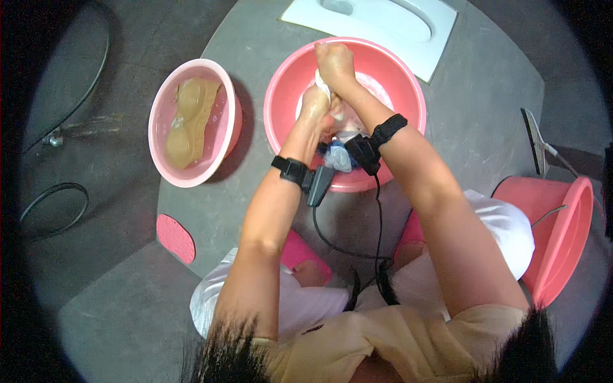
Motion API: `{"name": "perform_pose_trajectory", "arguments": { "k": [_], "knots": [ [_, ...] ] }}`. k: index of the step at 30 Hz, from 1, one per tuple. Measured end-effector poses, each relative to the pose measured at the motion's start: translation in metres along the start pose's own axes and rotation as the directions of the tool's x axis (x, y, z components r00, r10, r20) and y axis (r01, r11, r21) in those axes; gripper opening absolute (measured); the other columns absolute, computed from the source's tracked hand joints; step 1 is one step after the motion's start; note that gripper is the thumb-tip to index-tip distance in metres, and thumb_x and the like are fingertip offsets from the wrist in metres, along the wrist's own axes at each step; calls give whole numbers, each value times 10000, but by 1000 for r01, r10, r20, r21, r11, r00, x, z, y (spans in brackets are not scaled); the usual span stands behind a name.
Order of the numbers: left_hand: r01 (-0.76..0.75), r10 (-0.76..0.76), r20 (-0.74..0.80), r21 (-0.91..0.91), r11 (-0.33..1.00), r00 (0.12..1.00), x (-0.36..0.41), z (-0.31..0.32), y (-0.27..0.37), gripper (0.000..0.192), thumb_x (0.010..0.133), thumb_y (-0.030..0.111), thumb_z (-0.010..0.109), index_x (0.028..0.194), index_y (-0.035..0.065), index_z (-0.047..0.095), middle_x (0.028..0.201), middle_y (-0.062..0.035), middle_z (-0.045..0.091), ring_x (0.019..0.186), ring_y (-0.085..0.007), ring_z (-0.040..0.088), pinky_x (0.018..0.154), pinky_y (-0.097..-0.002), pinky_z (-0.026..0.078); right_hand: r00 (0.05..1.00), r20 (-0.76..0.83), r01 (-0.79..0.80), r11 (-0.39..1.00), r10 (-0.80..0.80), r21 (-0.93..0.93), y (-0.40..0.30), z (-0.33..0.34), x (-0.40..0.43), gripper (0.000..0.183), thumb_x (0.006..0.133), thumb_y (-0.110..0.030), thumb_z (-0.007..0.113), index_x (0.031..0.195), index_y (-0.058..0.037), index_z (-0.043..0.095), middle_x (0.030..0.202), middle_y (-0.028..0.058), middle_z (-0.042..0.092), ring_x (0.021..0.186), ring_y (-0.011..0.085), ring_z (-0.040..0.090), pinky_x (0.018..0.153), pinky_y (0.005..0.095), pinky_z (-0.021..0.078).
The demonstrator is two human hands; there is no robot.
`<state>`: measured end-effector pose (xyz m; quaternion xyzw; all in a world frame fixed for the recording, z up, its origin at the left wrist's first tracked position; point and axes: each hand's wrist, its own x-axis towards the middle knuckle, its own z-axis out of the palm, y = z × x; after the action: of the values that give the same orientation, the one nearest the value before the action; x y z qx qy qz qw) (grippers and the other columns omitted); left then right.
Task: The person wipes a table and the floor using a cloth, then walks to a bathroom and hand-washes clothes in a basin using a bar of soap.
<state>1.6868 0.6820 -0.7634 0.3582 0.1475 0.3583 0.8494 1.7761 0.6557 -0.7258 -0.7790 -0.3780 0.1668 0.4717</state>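
Both my hands are over a large pink plastic basin [272, 103] on the grey floor. My right hand [336, 64] is a closed fist near the basin's far side, gripping a twisted piece of white wet cloth [322, 84]. My left hand [314, 103], lower and to the left, is closed on the same cloth, with part of it hanging below between my wrists. Beneath, dark blue and pale grey-blue cloth [338, 158] lies at the near side of the basin, beside soapy suds. Black straps with small cabled devices are around both forearms.
Left stands a smaller pink basin [157, 122] holding a beige bra [189, 119] in liquid. A white squat toilet [383, 21] is set beyond the large basin. A pink bucket [570, 239] lies tilted at the right, near a floor squeegee [535, 141]. A pink sole-shaped piece [175, 238] and hoses are at the left.
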Motion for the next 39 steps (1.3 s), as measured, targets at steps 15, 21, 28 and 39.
{"name": "perform_pose_trajectory", "arguments": {
  "k": [15,21,28,39],
  "knots": [
    [606,-476,-395,338,720,786,-22,14,58,323,819,275,472,955,-8,547,836,-100,572,737,-199,555,645,-353,462,620,705,-523,851,346,42,49,-89,27,552,757,-505,540,889,29,582,772,155,602,693,199,571,544,371,456],
    [537,-113,-549,835,-125,828,1,-29,-13,287,771,175,517,951,-46,556,929,-237,575,881,-333,571,726,-388,462,805,502,-34,869,316,-493,104,-48,22,337,733,-308,569,823,12,628,822,184,621,774,335,597,678,418,461],
    [610,197,-579,768,-192,791,8,-82,-57,241,765,199,544,897,1,585,950,-199,580,905,-345,559,758,-396,459,897,162,-288,822,411,-492,99,-5,2,279,736,-254,540,828,-4,621,886,193,599,862,328,572,745,405,449],
    [120,139,-414,540,833,900,1,8,-19,257,792,199,498,941,-11,493,844,-120,573,637,-261,573,544,-409,482,948,318,-141,889,-6,436,7,20,-20,246,734,-221,570,725,17,631,652,151,603,583,187,584,553,303,464]
  ]
}}
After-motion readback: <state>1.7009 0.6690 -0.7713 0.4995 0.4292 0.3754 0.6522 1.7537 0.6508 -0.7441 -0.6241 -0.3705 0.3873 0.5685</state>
